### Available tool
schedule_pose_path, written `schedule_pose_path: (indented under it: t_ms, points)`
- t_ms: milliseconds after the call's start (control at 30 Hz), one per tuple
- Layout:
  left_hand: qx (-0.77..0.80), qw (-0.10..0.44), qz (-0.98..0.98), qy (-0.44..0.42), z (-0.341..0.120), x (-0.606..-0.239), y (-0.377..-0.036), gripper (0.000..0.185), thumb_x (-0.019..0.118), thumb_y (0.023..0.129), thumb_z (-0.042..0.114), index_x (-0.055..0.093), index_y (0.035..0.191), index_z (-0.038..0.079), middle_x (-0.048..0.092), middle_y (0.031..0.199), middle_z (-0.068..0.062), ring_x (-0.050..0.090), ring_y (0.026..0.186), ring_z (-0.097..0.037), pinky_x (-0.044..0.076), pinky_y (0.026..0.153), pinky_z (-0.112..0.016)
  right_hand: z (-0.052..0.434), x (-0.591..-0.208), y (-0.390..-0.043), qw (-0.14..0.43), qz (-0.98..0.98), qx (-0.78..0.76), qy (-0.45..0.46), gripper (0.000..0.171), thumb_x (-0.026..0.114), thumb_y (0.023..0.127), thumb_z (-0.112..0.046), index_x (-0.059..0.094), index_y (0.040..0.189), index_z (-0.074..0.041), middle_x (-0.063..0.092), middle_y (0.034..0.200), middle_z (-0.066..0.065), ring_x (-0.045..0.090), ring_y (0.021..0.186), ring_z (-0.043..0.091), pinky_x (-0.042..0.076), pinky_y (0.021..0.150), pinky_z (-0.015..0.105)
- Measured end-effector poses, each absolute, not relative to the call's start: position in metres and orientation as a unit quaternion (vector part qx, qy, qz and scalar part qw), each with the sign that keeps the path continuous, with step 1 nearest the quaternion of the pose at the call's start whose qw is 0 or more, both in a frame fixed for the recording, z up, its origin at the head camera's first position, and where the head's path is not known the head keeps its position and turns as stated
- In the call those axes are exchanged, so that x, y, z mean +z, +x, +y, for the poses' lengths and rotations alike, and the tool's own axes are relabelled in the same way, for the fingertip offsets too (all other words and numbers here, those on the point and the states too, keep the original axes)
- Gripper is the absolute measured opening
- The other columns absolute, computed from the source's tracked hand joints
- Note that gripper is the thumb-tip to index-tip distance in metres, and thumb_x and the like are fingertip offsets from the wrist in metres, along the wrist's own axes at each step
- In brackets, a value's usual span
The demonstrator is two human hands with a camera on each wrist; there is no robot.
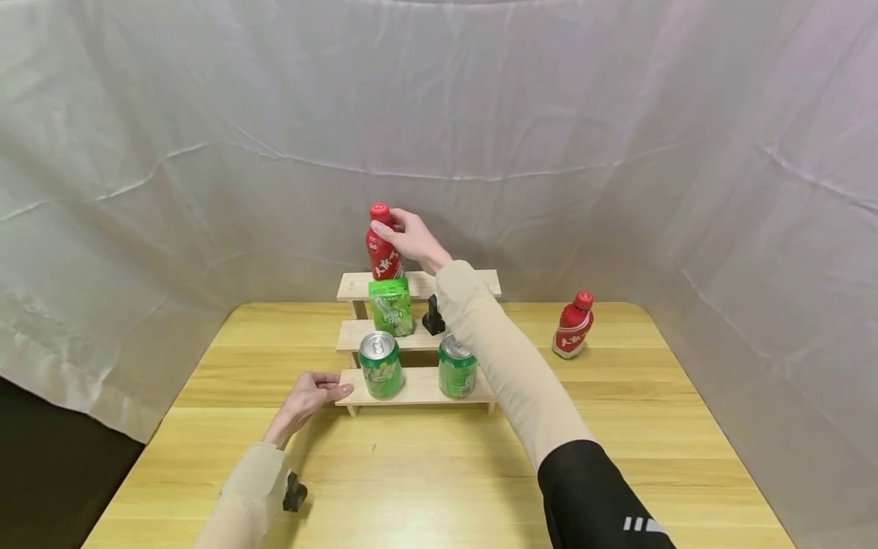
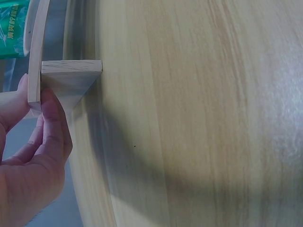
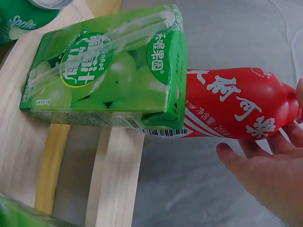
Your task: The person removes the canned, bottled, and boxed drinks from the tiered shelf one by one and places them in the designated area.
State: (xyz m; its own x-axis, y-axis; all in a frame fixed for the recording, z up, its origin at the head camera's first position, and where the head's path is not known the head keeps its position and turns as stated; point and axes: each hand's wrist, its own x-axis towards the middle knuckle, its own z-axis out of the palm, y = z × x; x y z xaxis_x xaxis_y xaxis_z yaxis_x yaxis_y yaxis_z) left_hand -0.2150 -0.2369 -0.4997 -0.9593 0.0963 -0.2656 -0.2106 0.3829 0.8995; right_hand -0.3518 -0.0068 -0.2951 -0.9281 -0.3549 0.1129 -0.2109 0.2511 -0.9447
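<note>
A three-step wooden shelf [image 1: 418, 387] stands mid-table. On its top step stands a red bottle [image 1: 382, 255], and my right hand [image 1: 398, 229] grips it round the neck, just under the cap. In the right wrist view, the red bottle [image 3: 232, 106] shows behind a green juice carton [image 3: 109, 71], with my right hand [image 3: 270, 146] at its upper end. The green juice carton [image 1: 391, 306] is on the middle step. Two green cans [image 1: 380, 366] [image 1: 457, 369] occupy the bottom step. My left hand [image 1: 338, 392] pinches the bottom step's left end, thumb on top and fingers [image 2: 52, 123] below the board [image 2: 34, 56].
A second red bottle [image 1: 572, 325] stands on the table to the right of the shelf. The yellow wooden table [image 1: 425, 473] is bare in front of the shelf. White cloth [image 1: 206, 137] walls in the back and both sides.
</note>
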Motion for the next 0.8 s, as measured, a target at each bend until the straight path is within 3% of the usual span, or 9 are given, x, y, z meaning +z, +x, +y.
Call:
schedule_pose_path:
  t_ms: [533, 800]
  points:
    - [0.560, 0.142, 0.816, -0.035, -0.234, -0.501, -0.217, 0.052, 0.071, 0.093, 0.014, 0.052, 0.128, -0.019, 0.064, 0.120, -0.029, 0.066, 0.097, -0.018, 0.056, 0.098, -0.042, -0.003, -0.294, -0.348, 0.016, 0.792, -0.586, -0.167, 0.041, 0.061, 0.101, -0.019, 0.054, 0.137, -0.001, 0.062, 0.135, 0.019, 0.059, 0.122, 0.031, 0.049, 0.109, 0.042]
    - [0.566, 0.138, 0.812, -0.035, -0.235, -0.502, -0.216, 0.049, 0.070, 0.093, 0.012, 0.053, 0.127, -0.020, 0.067, 0.116, -0.027, 0.066, 0.095, -0.016, 0.057, 0.092, -0.032, 0.016, -0.284, -0.346, -0.004, 0.771, -0.619, -0.151, 0.041, 0.062, 0.100, -0.017, 0.053, 0.137, -0.001, 0.061, 0.136, 0.020, 0.058, 0.120, 0.030, 0.049, 0.108, 0.044]
